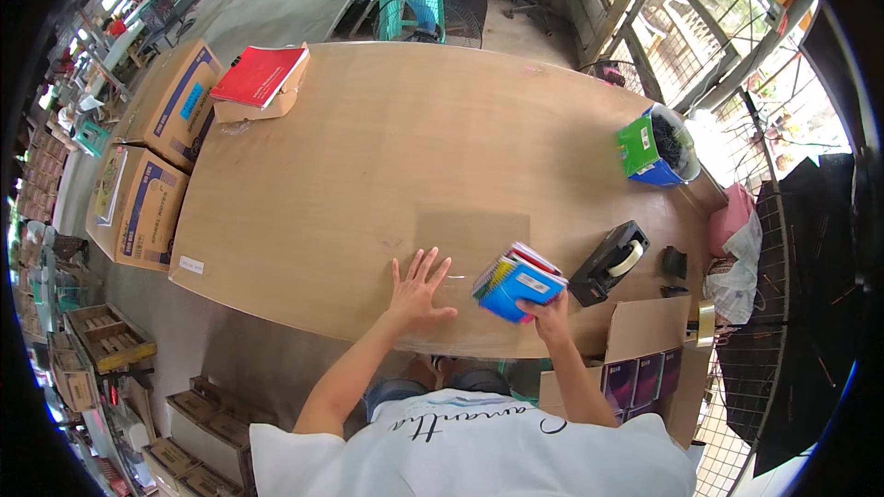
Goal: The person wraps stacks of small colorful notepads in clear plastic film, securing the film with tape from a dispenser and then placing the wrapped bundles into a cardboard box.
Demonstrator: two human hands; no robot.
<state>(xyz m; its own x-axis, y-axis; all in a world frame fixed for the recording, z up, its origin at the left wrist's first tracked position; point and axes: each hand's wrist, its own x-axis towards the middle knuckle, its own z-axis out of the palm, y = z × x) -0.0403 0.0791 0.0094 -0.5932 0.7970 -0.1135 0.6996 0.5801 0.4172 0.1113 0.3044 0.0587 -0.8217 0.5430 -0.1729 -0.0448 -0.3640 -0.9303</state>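
Observation:
My right hand [550, 315] grips a small stack of spiral notebooks [517, 287] at its near right corner. A blue cover faces up, and yellow, green and red edges show beneath it. The stack is tilted above the near part of the brown table [368, 147]; whether it touches the top, I cannot tell. To its left, my left hand [420, 291] is spread with fingers apart over the tabletop, holding nothing. A black tape dispenser [603, 269] with a roll of pale tape stands just right of the notebooks.
An open carton [647, 329] holding purple boxes [635, 379] sits by the table's near right edge. A green and blue container [656, 149] with dark contents stands far right. Red-covered books [258, 74] lie at the far left corner, beside large cartons [152, 207].

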